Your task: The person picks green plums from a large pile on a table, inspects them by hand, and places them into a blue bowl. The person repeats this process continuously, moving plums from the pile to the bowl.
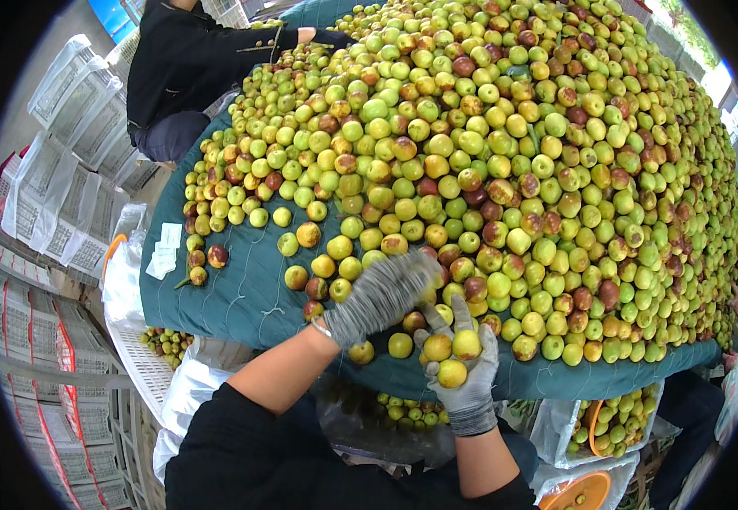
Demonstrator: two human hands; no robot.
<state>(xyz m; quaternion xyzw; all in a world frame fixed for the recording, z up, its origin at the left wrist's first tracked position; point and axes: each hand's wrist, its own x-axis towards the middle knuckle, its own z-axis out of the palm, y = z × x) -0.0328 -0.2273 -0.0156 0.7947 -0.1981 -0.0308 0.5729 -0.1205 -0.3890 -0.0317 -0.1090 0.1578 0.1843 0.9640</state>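
A large heap of green, yellow and reddish-brown jujubes (407,169) covers a padded, dark green cloth (248,306). My left hand (381,296), in a grey knitted glove, reaches over the near edge of the heap. It is blurred by motion, and its fingertips are hidden among the fruit, so what it grips does not show. Close on its right, my right hand (471,382) is turned palm up in a matching glove. Several yellowish jujubes (452,373) rest in its palm and against its fingers. A few loose fruits lie on the cloth between both wrists.
Below the cloth's edge are a lined crate of jujubes (620,421) and an orange basin (582,491). A white plastic crate (142,363) stands left, near stacked crates (56,191). Paper slips (165,252) lie on the cloth. Another person (184,76) reaches into the heap.
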